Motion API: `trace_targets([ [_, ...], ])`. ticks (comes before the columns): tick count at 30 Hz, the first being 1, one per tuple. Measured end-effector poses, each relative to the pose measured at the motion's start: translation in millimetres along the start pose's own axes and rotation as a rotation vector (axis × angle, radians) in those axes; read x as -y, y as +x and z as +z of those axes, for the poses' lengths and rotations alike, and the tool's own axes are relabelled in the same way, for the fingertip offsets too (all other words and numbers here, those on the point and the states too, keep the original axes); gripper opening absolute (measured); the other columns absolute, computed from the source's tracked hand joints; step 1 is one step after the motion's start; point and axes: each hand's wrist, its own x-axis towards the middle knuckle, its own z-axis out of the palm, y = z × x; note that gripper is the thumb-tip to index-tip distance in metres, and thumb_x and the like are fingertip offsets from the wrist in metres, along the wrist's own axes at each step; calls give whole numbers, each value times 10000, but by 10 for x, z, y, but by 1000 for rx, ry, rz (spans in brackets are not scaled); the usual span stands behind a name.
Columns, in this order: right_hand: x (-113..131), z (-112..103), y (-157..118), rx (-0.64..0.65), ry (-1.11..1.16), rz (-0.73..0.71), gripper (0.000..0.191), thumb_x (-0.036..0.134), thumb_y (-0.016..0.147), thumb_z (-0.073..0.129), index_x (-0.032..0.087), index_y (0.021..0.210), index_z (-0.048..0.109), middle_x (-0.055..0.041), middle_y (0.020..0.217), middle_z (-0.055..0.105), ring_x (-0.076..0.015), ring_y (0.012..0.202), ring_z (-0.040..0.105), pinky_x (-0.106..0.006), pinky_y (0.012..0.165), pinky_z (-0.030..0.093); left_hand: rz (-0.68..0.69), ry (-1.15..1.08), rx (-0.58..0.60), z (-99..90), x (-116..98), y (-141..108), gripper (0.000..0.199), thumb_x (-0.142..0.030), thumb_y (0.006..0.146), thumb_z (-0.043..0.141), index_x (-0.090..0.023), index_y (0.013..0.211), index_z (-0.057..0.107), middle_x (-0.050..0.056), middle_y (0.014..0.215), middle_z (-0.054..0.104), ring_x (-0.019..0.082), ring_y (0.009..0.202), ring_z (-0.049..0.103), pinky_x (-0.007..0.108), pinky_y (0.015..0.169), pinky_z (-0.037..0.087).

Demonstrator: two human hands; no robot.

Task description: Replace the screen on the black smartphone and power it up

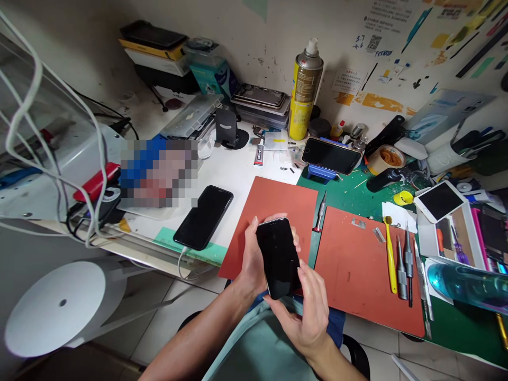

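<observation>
A smartphone [278, 256] with a black, unlit screen is held upright-on in front of me, over the near edge of the left reddish-brown mat [273, 203]. My left hand [254, 259] wraps round its left side, with fingertips showing past the right edge. At the phone's lower right, my right hand [307, 307] grips the corner, fingers on the side edge and thumb by the bottom end. On the white table to the left lies another black smartphone [203, 217] with a white cable [181, 259] at its lower end. A precision screwdriver [320, 211] rests between the two mats.
The right mat [365, 275] carries a yellow brush [390, 254] and several slim tools. Behind stand a yellow spray can [305, 95] and a phone on a blue stand [322, 172]. A blue bottle [468, 286] lies far right; a white stool [55, 309] is lower left.
</observation>
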Motion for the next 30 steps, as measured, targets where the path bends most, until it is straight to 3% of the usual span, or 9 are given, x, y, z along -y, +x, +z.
trace_targets([
  [15, -2, -11, 15, -1, -31, -12, 768, 345, 928, 884, 31, 1537, 537, -269, 1255, 739, -372, 1205, 737, -546, 895, 707, 67, -31, 109, -34, 25, -6, 477, -674, 1012, 551, -258, 1155, 735, 78, 907, 711, 237, 759, 697, 340, 658, 578],
  [30, -6, -16, 12, 2, -31, -21, 775, 325, 910, 895, 17, 1527, 542, -278, 1267, 741, -378, 1204, 740, -537, 919, 698, 81, -20, 101, -24, 28, -12, 468, -671, 1014, 555, -260, 1158, 726, 72, 909, 709, 234, 758, 692, 348, 671, 573],
])
